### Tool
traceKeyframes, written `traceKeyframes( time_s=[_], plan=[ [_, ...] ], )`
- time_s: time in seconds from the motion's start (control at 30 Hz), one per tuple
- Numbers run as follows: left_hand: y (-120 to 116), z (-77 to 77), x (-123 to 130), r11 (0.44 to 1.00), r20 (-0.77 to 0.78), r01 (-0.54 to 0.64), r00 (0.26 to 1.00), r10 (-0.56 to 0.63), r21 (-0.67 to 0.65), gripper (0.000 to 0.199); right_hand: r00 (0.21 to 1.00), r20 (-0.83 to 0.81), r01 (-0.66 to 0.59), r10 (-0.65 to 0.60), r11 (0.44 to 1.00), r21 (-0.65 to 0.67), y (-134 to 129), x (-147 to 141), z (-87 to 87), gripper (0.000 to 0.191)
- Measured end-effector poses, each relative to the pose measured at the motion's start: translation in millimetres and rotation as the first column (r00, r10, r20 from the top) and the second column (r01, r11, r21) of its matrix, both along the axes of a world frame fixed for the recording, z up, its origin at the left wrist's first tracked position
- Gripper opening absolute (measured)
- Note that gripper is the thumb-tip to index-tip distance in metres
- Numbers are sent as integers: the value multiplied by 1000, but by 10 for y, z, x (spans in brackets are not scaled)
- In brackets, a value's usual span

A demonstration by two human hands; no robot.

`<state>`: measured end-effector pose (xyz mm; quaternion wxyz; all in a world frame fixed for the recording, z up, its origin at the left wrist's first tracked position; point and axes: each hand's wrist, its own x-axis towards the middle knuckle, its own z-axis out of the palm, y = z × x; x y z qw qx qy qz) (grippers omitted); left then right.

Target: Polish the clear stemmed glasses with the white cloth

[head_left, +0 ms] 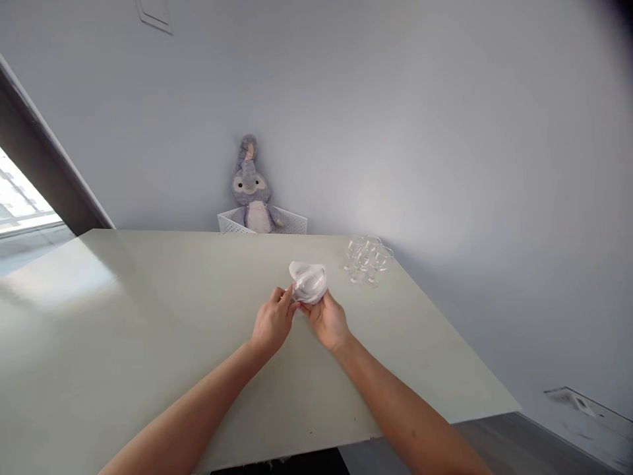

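Note:
Above the middle of the table, a clear stemmed glass (309,284) lies tilted on its side between my hands, its bowl pointing right. A white cloth (299,268) is bunched around and behind the bowl. My left hand (273,321) pinches the glass at its left end, near the stem; the fingers partly hide the stem and foot. My right hand (329,321) cups the cloth and the bowl from below and from the right, with its fingertips close to my left fingers.
Several clear stemmed glasses (368,257) stand grouped near the far right edge of the pale, glossy table (163,343). Behind the table's far edge, a grey plush toy (251,191) sits in a white perforated basket (295,225) against the wall. A window is at left.

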<state>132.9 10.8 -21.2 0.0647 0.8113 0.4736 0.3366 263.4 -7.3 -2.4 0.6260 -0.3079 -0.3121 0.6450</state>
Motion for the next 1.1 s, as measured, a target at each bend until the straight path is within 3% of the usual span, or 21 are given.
traceKeyframes(
  time_s=[0.1, 0.23, 0.33, 0.4, 0.47, 0.53, 0.6, 0.67, 0.77, 0.83, 0.87, 0.93, 1.0, 1.03, 1.1],
  plan=[
    [-70, 9, 85, 997, 88, -32, 996, 25, 76, 44, 997, 67, -36, 30, 995, 92, -100, -162, -59, 31],
    [-162, 77, 140, 988, 21, -11, 1000, 8, 153, 51, 992, 124, -37, 22, 992, 120, -108, -171, -162, 33],
    [-173, 181, 102, 997, 24, 75, 997, -76, 31, 45, 984, 173, 27, -40, 996, 80, -58, -68, -164, 31],
    [-135, 250, 47, 984, 154, 111, 984, -89, -142, 40, 967, 246, 57, -66, 997, 44, -37, -6, -140, 30],
    [-77, 297, -15, 920, 377, 177, 926, -35, -350, 46, 944, 328, 30, -37, 999, 28, -38, 19, -121, 31],
    [-24, 319, -67, 812, 595, 308, 801, 59, -495, 61, 916, 399, -65, 43, 997, 41, -50, 6, -123, 32],
    [6, 330, -101, 712, 725, 443, 675, 135, -545, 70, 880, 459, -163, 121, 985, 53, -57, -16, -144, 32],
    [16, 342, -116, 676, 783, 500, 592, 189, -541, 66, 839, 534, -175, 110, 982, 72, -47, -13, -171, 34],
    [24, 364, -123, 705, 838, 507, 492, 237, -496, 59, 696, 712, -15, -99, 988, 152, -24, 68, -190, 39],
    [41, 365, -134, 726, 870, 507, 413, 268, -464, 58, 499, 808, 123, -313, 949, 291, -36, 141, -174, 40],
    [55, 358, -143, 736, 881, 503, 377, 286, -454, 58, 387, 828, 130, -406, 913, 387, -54, 169, -155, 40],
    [86, 333, -166, 766, 885, 454, 325, 333, -455, 58, 202, 814, -39, -545, 826, 563, -107, 191, -105, 39],
    [112, 306, -189, 781, 868, 389, 310, 388, -488, 57, 103, 793, -304, -600, 741, 600, -161, 168, -53, 37],
    [120, 298, -196, 778, 857, 371, 313, 409, -507, 57, 74, 798, -384, -598, 721, 576, -181, 146, -31, 34],
    [117, 304, -198, 769, 846, 368, 331, 418, -524, 56, 70, 830, -394, -553, 749, 532, -198, 101, -3, 30]
  ],
)
